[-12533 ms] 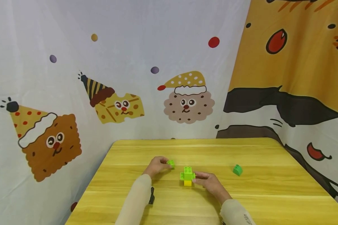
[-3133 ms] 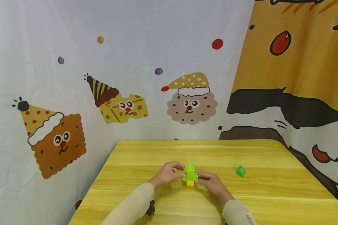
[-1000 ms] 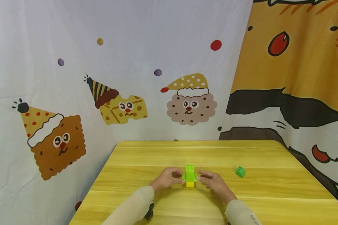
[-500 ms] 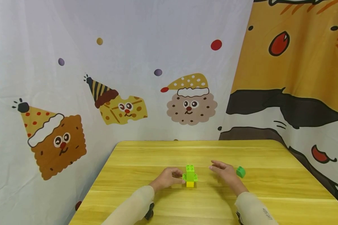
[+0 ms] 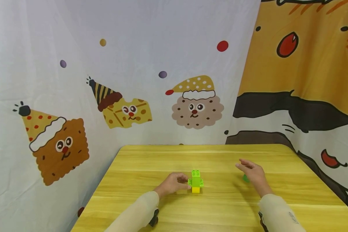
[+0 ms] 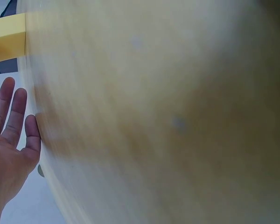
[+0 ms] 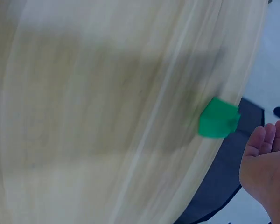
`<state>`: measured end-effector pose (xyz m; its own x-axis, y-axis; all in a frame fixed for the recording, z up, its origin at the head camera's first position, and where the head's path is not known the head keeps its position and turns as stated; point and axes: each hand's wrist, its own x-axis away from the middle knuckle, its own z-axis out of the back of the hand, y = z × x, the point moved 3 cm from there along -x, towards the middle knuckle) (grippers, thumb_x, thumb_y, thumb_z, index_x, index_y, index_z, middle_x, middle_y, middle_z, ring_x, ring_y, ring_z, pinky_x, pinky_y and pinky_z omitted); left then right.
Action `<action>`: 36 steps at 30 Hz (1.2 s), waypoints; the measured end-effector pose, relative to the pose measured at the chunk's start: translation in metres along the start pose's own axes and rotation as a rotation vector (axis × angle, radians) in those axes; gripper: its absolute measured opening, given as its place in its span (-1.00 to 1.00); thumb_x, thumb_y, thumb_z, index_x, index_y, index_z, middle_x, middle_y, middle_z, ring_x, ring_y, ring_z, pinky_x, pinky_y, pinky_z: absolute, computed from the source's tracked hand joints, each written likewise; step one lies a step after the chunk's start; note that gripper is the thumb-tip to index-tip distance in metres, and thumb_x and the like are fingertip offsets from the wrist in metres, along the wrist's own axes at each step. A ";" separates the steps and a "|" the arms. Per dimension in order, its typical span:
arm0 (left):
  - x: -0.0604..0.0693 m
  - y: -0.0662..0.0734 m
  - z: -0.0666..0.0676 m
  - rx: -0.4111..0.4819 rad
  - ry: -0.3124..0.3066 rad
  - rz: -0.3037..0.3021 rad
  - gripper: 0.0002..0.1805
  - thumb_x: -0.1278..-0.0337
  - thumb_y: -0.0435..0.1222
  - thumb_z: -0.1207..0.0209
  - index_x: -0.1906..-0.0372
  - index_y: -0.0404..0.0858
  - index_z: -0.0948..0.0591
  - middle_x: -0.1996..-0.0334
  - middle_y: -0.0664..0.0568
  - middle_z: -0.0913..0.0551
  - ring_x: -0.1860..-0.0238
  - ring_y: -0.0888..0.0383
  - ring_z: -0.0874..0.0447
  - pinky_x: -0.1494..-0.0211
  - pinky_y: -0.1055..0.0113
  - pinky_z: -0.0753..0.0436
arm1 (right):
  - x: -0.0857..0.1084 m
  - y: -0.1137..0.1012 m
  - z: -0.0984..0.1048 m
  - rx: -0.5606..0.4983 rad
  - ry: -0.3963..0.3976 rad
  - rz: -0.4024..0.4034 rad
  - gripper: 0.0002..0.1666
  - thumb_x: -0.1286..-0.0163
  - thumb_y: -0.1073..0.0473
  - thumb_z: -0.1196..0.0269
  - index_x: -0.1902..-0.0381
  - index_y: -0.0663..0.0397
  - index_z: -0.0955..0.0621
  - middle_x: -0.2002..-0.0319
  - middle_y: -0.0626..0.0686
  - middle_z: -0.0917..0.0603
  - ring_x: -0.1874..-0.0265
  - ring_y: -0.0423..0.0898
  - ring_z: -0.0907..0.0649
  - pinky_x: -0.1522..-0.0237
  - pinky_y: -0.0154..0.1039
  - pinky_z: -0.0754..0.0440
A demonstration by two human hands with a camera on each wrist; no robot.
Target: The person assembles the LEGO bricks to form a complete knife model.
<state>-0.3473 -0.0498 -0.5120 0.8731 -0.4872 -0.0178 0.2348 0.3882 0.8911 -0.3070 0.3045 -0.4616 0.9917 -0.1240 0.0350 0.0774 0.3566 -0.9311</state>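
In the head view a stack of toy building bricks (image 5: 195, 181) stands upright on the table, light green above a yellow brick (image 6: 9, 38), with a studded light green piece jutting out on each side. My left hand (image 5: 173, 184) is at its left, thumb and forefinger pinching the left side piece; the left wrist view shows the other fingers (image 6: 14, 109) fairly straight. My right hand (image 5: 253, 174) hovers over a darker green toy brick (image 5: 246, 178), partly hiding it. The right wrist view shows this slope-topped brick (image 7: 218, 119) on the table, apart from the loosely extended fingers.
The wooden table (image 5: 150, 158) has a rounded far edge and reaches back to a hanging cloth (image 5: 150, 42) printed with cartoon characters. Both forearms come in from the front, and a dark strap-like device (image 5: 154, 218) sits at the left wrist.
A light green brick from beside the left hand is now on top of the stack. My right hand has left the stack and moved right, over the darker green brick. The left hand stays put lately.
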 end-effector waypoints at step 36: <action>-0.001 -0.001 0.000 0.008 -0.006 0.008 -0.72 -0.08 -0.15 -0.44 0.11 -0.09 -0.70 0.20 0.12 -0.64 0.15 0.18 -0.58 0.09 0.23 -0.60 | -0.011 0.067 0.024 0.103 0.030 -0.154 0.02 -0.40 -0.25 -0.22 -0.50 0.33 -0.16 -0.46 0.44 -0.10 -0.39 0.42 -0.16 -0.31 0.29 -0.20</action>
<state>-0.3481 -0.0502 -0.5125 0.8724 -0.4888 -0.0078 0.2244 0.3863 0.8947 -0.3103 0.3517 -0.5158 0.9638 -0.2118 0.1619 0.2399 0.4241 -0.8733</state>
